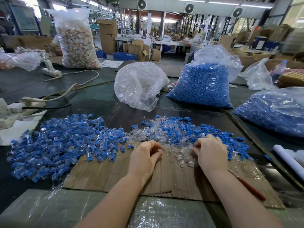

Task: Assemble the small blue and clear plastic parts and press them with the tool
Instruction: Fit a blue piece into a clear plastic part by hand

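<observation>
**Both hands at the parts pile, above the cardboard sheet**

I take the cardboard sheet [115,175] as my landmark; it lies flat on the desk [98,99], and both forearms reach in across its near edge.

Left hand [144,155]: it sits over the sheet's middle, fingers [156,146] curled inward. A small clear plastic part [160,152] shows at the fingertips, seemingly pinched, though I cannot see the grip fully.

Right hand [210,153]: it sits over the sheet's far right portion, fingers curled down into the loose parts. I cannot tell whether they hold a piece.

Loose clear parts [179,155]: scattered on the sheet between the two hands, touching the fingertips of both.

Mixed blue and clear parts [172,130]: a heap along the sheet's far edge, just beyond both hands.

Assembled blue-and-clear pieces [57,145]: a broad heap spilling off the sheet's left far corner.

Red-handled tool [248,186]: lies on the sheet's right side, just beside the right forearm, touched by neither hand.

Beyond the sheet stand a bag of clear parts [139,84] and a bag of blue parts [202,84]; a second blue bag [276,112] lies to the sheet's far right. Power strips [31,101] with cords lie to the sheet's far left.
</observation>
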`<action>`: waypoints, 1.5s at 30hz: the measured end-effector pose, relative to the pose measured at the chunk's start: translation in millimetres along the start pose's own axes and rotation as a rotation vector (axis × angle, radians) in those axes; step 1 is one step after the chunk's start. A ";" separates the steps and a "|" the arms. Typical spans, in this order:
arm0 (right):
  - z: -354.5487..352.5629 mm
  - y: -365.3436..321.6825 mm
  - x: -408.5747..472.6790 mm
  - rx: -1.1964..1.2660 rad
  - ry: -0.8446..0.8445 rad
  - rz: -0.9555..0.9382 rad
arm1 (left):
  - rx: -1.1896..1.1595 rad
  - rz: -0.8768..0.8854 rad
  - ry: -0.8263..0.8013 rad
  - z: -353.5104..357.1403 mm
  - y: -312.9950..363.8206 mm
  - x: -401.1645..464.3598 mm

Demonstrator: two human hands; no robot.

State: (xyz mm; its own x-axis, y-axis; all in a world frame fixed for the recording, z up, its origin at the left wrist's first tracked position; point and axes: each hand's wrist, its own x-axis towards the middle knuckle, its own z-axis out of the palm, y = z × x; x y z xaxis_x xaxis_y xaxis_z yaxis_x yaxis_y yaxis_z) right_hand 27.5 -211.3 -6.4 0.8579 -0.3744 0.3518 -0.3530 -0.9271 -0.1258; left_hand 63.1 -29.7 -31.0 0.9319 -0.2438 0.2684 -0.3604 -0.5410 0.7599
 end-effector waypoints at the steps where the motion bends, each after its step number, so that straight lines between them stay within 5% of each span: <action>1: -1.1 0.8 0.0 0.025 0.004 -0.016 | -0.011 -0.014 -0.006 -0.8 1.8 -0.4; 13: -1.6 -22.8 -42.8 0.663 0.117 -0.026 | -0.399 -0.146 -0.051 15.6 19.0 -5.8; 29: 14.7 -32.0 -56.7 0.494 0.127 -0.140 | -0.638 -0.195 -0.102 14.8 15.9 -8.6; 45: 10.1 -25.7 -57.3 0.712 0.101 -0.243 | -0.542 -0.122 -0.119 9.7 18.3 -10.6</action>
State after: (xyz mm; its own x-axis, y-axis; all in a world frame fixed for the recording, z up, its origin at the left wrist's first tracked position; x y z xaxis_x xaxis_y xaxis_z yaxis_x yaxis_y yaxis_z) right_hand -8.8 -166.1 -32.7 0.8303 -0.1868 0.5250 0.1972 -0.7827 -0.5903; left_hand 46.3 -44.9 -25.7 0.9434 -0.3111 0.1153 -0.1493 -0.0877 0.9849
